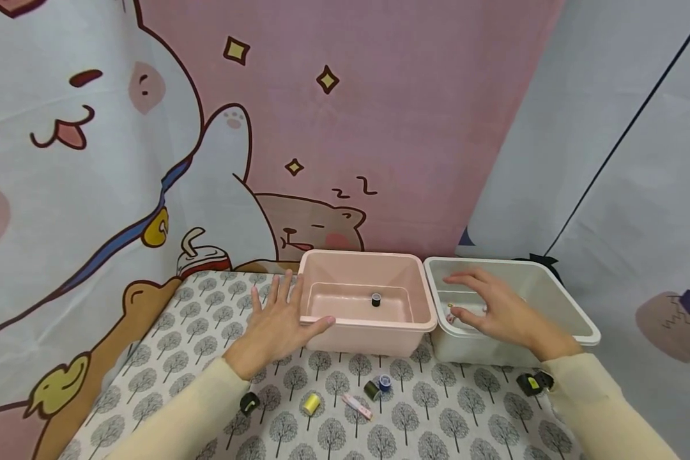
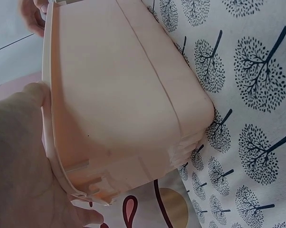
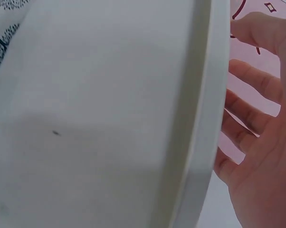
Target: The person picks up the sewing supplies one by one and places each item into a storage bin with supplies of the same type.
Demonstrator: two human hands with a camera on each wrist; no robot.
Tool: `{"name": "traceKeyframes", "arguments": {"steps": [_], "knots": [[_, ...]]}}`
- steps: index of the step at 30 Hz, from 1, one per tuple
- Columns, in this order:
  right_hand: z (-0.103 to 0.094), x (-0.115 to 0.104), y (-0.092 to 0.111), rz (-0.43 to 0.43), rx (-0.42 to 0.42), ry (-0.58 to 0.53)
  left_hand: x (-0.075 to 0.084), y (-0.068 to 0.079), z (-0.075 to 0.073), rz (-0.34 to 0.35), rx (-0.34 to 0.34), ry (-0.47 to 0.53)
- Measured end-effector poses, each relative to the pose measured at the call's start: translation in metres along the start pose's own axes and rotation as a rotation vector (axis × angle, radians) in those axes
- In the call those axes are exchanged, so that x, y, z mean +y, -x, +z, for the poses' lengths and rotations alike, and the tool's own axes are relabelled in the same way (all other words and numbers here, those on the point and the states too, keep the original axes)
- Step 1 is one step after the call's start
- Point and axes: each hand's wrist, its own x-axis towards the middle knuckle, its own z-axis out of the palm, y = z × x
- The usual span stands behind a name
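Note:
My left hand, fingers spread and straight, is at the near-left corner of a pink plastic bin. Its thumb lies by the rim in the left wrist view. A dark thread spool stands inside that bin. Over a pale grey-white bin hovers my right hand, its fingers loosely bent with nothing visible between them. Small items in the white bin are partly hidden by this hand. On the cloth in front lie a yellow spool, a dark green spool, a blue spool and a slim pink-and-white stick.
The two bins stand side by side at the back of the table, on a tree-print cloth. Behind them hangs a cartoon-print curtain. Small black objects with green marks show by the left wrist and the right wrist.

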Motion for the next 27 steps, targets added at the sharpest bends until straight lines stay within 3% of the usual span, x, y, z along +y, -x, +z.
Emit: {"name": "traceKeyframes", "arguments": {"steps": [13, 17, 27], "knots": [[0.011, -0.024, 0.017, -0.022, 0.043, 0.057, 0.001, -0.001, 0.000, 0.002, 0.010, 0.005], [0.013, -0.031, 0.020, -0.034, 0.051, 0.025, 0.000, 0.000, -0.001, 0.005, 0.005, -0.004], [0.022, -0.056, 0.026, -0.117, 0.100, 0.052, -0.001, 0.000, 0.000, 0.009, 0.004, 0.008]]}}
